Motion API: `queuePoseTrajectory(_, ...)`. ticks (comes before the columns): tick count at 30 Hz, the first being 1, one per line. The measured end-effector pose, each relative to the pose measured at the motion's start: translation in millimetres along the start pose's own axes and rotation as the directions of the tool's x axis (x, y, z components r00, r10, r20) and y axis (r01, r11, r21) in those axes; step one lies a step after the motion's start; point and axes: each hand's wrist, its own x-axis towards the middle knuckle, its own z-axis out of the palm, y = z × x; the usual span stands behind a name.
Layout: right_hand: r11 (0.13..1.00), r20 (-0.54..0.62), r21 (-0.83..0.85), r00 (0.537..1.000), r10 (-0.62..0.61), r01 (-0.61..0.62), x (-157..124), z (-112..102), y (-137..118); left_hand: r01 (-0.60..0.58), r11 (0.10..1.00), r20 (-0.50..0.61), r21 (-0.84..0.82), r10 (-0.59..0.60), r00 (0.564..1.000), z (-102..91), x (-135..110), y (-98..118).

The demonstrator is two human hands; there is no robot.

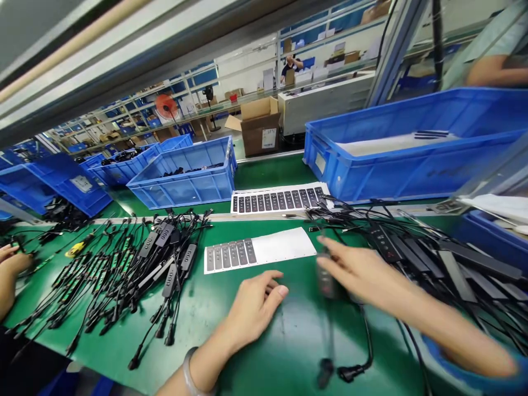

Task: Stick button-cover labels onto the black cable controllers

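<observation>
My right hand (357, 269) reaches over the green mat, fingers closed on a motion-blurred black inline cable switch (325, 279). Its black cable (368, 344) loops down to a plug (346, 374) near the bottom of the view. My left hand (256, 311) rests on the mat (289, 352), loosely curled and holding nothing, just below a white sheet of grey labels (259, 250). A bundle of black cables with switches (119, 275) lies to its left. Another heap of black cables and flat black units (433, 258) lies beyond my right hand.
A second label sheet (280, 198) lies on the far side of a metal rail (247, 217). Blue plastic bins (181, 190) (408, 165) line the back of the bench. A co-worker's hand (12, 264) shows at the left edge. A cardboard box (259, 137) stands beyond.
</observation>
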Motion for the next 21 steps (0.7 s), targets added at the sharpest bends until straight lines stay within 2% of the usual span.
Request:
queuePoseTrajectory(1, 0.982, -0.068, -0.181, 0.997, 0.035, -0.047, 4, -9, 8, -0.006, 0.976, -0.063, 0.220, 0.020, 0.998, -11.9, -2, -1)
queuePoseTrajectory(2, 0.940, -0.145, -0.330, 0.989, 0.036, -0.083, 9, -16, 12, 0.023, 0.913, -0.113, 0.407, 0.025, 0.993, -22.7, -5, -3)
queuePoseTrajectory(4, 0.889, -0.209, -0.453, 0.977, -0.040, -0.061, 22, -19, 4, 0.123, 0.764, -0.182, 0.634, -0.007, 0.983, -38.3, -8, -12)
queuePoseTrajectory(6, 0.922, -0.113, -0.377, 0.984, -0.138, 0.086, 41, -3, -19, 0.177, 0.677, -0.204, 0.714, -0.041, 0.978, -44.8, -9, -21)
queuePoseTrajectory(8, 0.956, 0.014, -0.208, 0.978, -0.210, 0.208, 63, 26, -48, 0.183, 0.661, -0.209, 0.728, -0.041, 0.977, -44.3, -8, -29)
queuePoseTrajectory(9, 0.965, 0.054, -0.129, 0.973, -0.225, 0.230, 74, 42, -62, 0.180, 0.666, -0.213, 0.724, -0.032, 0.977, -42.6, -8, -32)
queuePoseTrajectory(11, 0.966, 0.063, -0.051, 0.966, -0.251, 0.254, 92, 70, -81, 0.177, 0.682, -0.225, 0.709, -0.019, 0.974, -38.6, -8, -34)
queuePoseTrajectory(13, 0.961, 0.041, -0.026, 0.960, -0.275, 0.276, 102, 85, -91, 0.186, 0.685, -0.231, 0.704, -0.026, 0.973, -36.1, -8, -33)
queuePoseTrajectory(15, 0.946, 0.005, 0.041, 0.947, -0.322, 0.321, 102, 85, -92, 0.192, 0.675, -0.230, 0.713, -0.033, 0.973, -37.6, -9, -30)
queuePoseTrajectory(18, 0.885, -0.163, 0.266, 0.923, -0.349, 0.382, 86, 63, -85, 0.212, 0.673, -0.259, 0.708, -0.031, 0.965, -53.4, -7, -25)
queuePoseTrajectory(20, 0.839, -0.281, 0.409, 0.925, -0.257, 0.358, 69, 44, -78, 0.296, 0.674, -0.366, 0.677, -0.041, 0.930, -75.0, -3, -24)
queuePoseTrajectory(21, 0.830, -0.306, 0.458, 0.933, -0.190, 0.319, 59, 37, -75, 0.361, 0.670, -0.446, 0.649, -0.050, 0.894, -88.4, 0, -24)
